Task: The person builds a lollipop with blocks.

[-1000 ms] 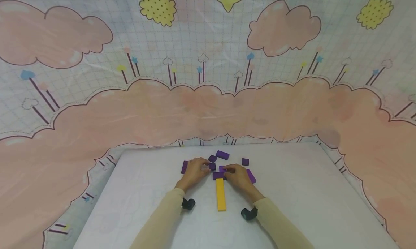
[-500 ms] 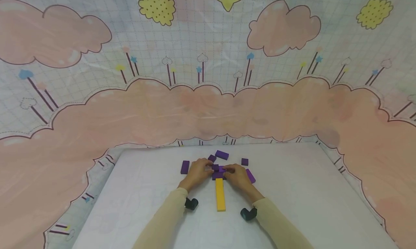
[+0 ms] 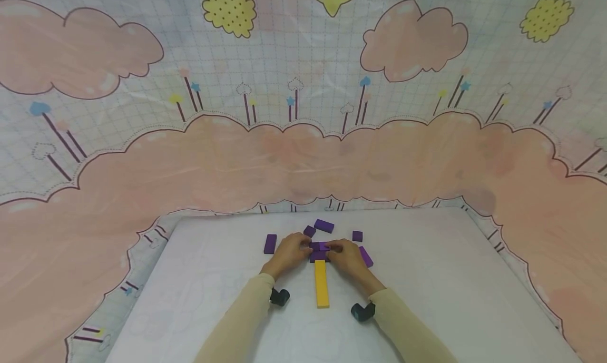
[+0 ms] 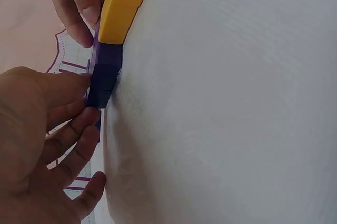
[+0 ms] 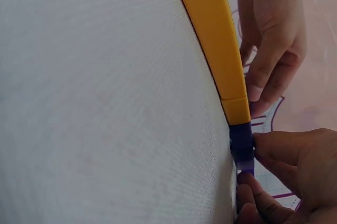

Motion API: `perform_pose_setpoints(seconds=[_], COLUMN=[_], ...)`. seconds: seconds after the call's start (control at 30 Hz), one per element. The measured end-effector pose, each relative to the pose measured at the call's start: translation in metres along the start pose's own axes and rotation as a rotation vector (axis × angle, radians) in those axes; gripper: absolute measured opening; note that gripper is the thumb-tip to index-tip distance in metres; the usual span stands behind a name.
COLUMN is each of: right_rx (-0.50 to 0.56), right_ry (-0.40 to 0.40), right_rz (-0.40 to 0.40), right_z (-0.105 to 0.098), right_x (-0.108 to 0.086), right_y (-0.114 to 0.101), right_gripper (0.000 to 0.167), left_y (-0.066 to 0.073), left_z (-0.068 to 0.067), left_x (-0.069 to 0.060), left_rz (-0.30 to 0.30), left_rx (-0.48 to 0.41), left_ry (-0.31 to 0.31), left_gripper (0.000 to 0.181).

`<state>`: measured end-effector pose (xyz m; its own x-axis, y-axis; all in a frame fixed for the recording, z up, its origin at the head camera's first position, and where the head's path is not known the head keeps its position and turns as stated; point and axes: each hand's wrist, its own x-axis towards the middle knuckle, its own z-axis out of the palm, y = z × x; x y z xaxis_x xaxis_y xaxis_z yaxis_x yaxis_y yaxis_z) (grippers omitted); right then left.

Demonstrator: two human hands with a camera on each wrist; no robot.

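Beyond the far end of the yellow bar (image 3: 322, 284), the left hand (image 3: 290, 253) has its grip closed on the dark small block (image 3: 314, 246), and the right hand (image 3: 348, 257) pinches the brighter purple block (image 3: 324, 245). The pair sits side by side just past the purple crosspiece (image 3: 319, 256), which lies crosswise against the bar's far end. Fingers cover much of these joints, so I can't say whether they are fully flush.

The main risk, I'd judge, is uneven pressure: a harder push from either hand could skew the pair or shove the crosspiece away from the bar. Lifting with a finger snagged could drag a block too.

Room is tightest past the bar's far end, where the loose cube (image 3: 310, 231) lies close behind the left fingertips and the oblong block (image 3: 324, 226) sits near the bench's (image 3: 427, 278) far edge. Left and right of the bar, the side edges are well apart from the work, leaving both hands broad space to draw outward.
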<state>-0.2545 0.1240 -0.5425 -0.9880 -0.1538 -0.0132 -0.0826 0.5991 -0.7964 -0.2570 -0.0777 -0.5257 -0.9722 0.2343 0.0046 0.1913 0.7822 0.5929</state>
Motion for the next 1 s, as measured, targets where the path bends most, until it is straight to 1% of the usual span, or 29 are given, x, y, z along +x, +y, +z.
perform_pose_setpoints(seconds=[0.23,0.6,0.77,1.0], right_rx=[0.001,0.006,0.005,0.002], right_ry=[0.001,-0.004,0.001,0.019], right_rz=[-0.002,-0.025,-0.023,-0.035], right_z=[0.0,0.001,0.002,0.002], right_x=[0.0,0.001,0.001,0.0], right_y=[0.0,0.001,0.003,0.001], right_gripper=[0.023,0.022,0.022,0.022], left_y=[-0.001,-0.004,-0.006,-0.01], left_z=[0.001,0.003,0.0,-0.009], left_x=[0.0,-0.002,-0.004,-0.009], left_rz=[0.006,-0.005,0.01,0.017], left_rx=[-0.012,-0.038,-0.042,-0.039], left_ry=[-0.003,-0.005,0.016,0.044], left_gripper=[0.031,0.033,0.032,0.032])
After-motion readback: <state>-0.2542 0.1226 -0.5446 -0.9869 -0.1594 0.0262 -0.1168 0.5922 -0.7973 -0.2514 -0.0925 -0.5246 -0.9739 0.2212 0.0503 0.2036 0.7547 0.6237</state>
